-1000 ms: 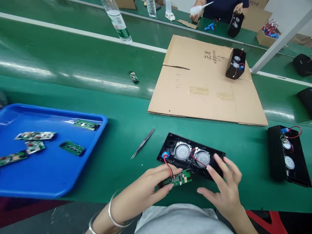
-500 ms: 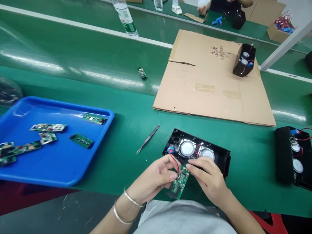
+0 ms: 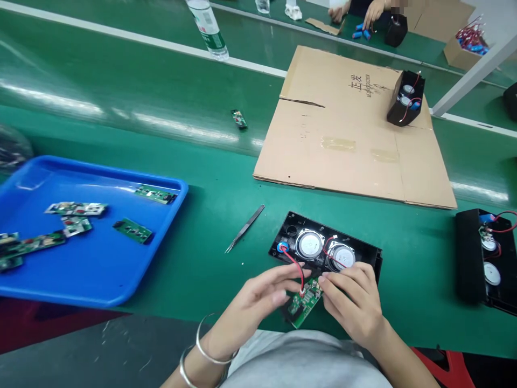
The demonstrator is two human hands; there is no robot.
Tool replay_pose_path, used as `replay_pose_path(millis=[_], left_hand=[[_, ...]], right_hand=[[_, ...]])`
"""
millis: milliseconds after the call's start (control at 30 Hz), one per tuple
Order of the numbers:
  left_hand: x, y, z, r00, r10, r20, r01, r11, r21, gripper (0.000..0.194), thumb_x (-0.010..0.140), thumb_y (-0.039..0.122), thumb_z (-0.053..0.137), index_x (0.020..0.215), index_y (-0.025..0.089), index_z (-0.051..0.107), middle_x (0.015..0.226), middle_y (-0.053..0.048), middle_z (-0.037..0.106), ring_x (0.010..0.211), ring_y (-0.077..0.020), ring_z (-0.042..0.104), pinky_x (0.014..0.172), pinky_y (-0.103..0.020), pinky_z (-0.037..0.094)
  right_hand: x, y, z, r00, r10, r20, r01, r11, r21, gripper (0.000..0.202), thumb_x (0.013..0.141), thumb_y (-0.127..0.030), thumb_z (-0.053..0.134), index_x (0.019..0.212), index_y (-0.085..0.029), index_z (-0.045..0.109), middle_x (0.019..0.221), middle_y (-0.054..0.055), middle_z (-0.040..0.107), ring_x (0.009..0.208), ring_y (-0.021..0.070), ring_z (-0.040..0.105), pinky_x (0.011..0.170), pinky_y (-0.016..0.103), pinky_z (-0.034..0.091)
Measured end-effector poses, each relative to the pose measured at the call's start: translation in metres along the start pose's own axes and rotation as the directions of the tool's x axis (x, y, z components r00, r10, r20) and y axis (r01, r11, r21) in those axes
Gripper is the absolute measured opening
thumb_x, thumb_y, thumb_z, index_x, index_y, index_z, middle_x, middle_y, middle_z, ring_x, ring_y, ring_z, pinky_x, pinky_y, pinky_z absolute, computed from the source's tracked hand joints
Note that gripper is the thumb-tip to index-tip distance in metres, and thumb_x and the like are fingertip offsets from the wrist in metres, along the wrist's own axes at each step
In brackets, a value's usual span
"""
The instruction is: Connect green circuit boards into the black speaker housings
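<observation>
A green circuit board (image 3: 309, 302) is held by its upper right corner in the fingers of my right hand (image 3: 355, 302). My left hand (image 3: 266, 293) is at the board's left side, its fingers apart and holding nothing that I can make out. Red and black wires (image 3: 297, 262) run from a blue part (image 3: 283, 247) to a white connector on the board. Just beyond my hands lies an open black case (image 3: 369, 260) with two round speakers (image 3: 310, 244). Metal tweezers (image 3: 245, 228) rest to the left of the case.
A blue tray (image 3: 133, 288) with several circuit boards stands at the left. Behind the case lies flat cardboard (image 3: 343, 121) bearing a black unit (image 3: 406, 99). Another black case (image 3: 468, 258) is at the right. Across the bench a person's hand (image 3: 375, 12) reaches to blue cylinders.
My left fingers have opened and moved off the wires. The board has shifted slightly right and turned. The other person's hand has come to the blue cylinders.
</observation>
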State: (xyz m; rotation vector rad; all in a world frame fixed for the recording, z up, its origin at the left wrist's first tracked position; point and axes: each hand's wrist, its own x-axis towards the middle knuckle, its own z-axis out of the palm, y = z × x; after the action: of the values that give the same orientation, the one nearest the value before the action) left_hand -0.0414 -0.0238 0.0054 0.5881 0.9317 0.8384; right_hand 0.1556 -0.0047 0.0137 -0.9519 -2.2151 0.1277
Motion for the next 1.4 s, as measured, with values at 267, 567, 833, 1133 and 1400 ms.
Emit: replay_pose_path(millis=[267,567,833,1133,1400], left_hand=[[0.004,-0.003,0.026,0.965,0.157,-0.211,-0.085,0.944,0.318,0.033,0.068,0.031,0.069,0.094,0.020,0.054,0.095,-0.007,0.069,0.091,-0.0226,0.064,0.080,-0.034,0.053],[0.009,0.016,0.027,0.966,0.023,-0.258,0.058,0.952,0.301,0.031,0.070,0.038,0.068,0.091,0.020,0.054,0.092,-0.003,0.068,0.076,-0.0193,0.066,0.074,-0.033,0.054],[0.022,0.018,0.023,0.984,0.008,-0.177,0.060,0.924,0.377,0.030,0.074,0.037,0.064,0.097,0.021,0.054,0.088,-0.002,0.068,0.079,-0.0192,0.066,0.078,-0.034,0.055],[0.031,0.014,0.028,0.982,0.048,-0.183,0.031,0.912,0.408,0.020,0.074,0.028,0.061,0.093,0.021,0.056,0.089,0.000,0.066,0.082,-0.0189,0.066,0.078,-0.033,0.057],[0.031,0.010,0.029,0.980,0.085,-0.181,-0.002,0.910,0.415,0.018,0.075,0.023,0.061,0.093,0.023,0.059,0.089,0.000,0.066,0.077,-0.0183,0.068,0.072,-0.027,0.057]], right_hand=[[0.003,-0.009,-0.002,0.998,-0.015,0.060,0.019,0.997,-0.072,0.012,0.085,-0.012,0.053,0.094,-0.012,0.061,0.076,0.004,0.067,0.068,0.0147,0.053,0.069,0.034,0.039],[-0.009,0.035,-0.037,0.897,0.285,0.338,-0.281,0.958,-0.060,0.012,0.086,-0.021,0.054,0.094,-0.020,0.063,0.085,0.004,0.066,0.078,0.0189,0.049,0.065,0.035,0.041],[0.003,0.020,-0.002,0.865,0.483,0.138,-0.501,0.811,0.302,0.008,0.086,-0.017,0.054,0.090,-0.019,0.060,0.074,0.000,0.066,0.067,0.0120,0.059,0.061,0.024,0.049],[0.003,0.010,0.016,0.950,0.311,0.016,-0.310,0.950,-0.046,0.016,0.088,-0.009,0.048,0.095,-0.016,0.059,0.082,0.004,0.067,0.076,0.0164,0.054,0.069,0.034,0.040],[0.007,0.007,0.015,0.944,0.313,0.107,-0.312,0.950,-0.032,0.014,0.089,-0.013,0.046,0.080,-0.016,0.055,0.069,0.001,0.060,0.067,0.0138,0.049,0.070,0.033,0.035]])
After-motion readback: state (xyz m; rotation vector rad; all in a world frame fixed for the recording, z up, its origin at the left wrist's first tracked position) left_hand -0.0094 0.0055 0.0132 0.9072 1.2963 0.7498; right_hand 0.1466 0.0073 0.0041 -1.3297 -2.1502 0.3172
